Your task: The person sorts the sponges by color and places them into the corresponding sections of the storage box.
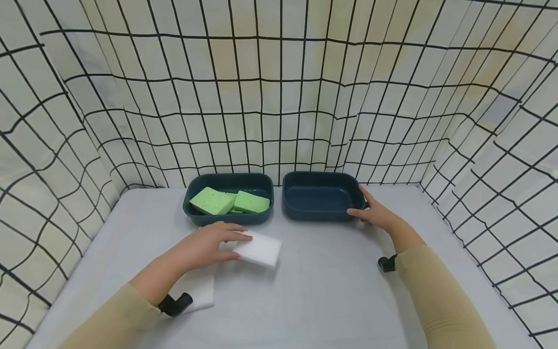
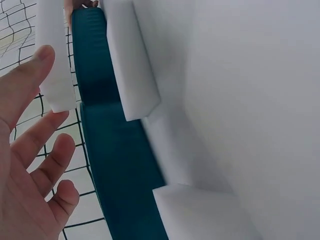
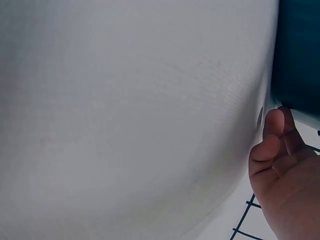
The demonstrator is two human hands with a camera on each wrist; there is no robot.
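My left hand (image 1: 213,245) pinches a white sponge-like block (image 2: 56,65) between thumb and fingertips, above the table. In the left wrist view a second white block (image 2: 131,65) lies beyond it; from the head, white block surfaces (image 1: 261,250) overlap there and I cannot separate them. Another white block (image 1: 201,290) lies partly hidden under my left wrist. At the right end of a dark teal bin (image 1: 322,213), my right hand (image 1: 377,211) grips the corner, thumb at the front and fingers along the side. Its curled fingers (image 3: 275,147) touch the bin's end in the right wrist view.
A matching teal bin (image 1: 228,219) on the left holds several green speckled sponges (image 1: 212,201). Both bins stand at the back of the white table (image 1: 331,291), against a black wire grid (image 1: 281,114) backed with pale cloth. Grid panels rise at both sides too.
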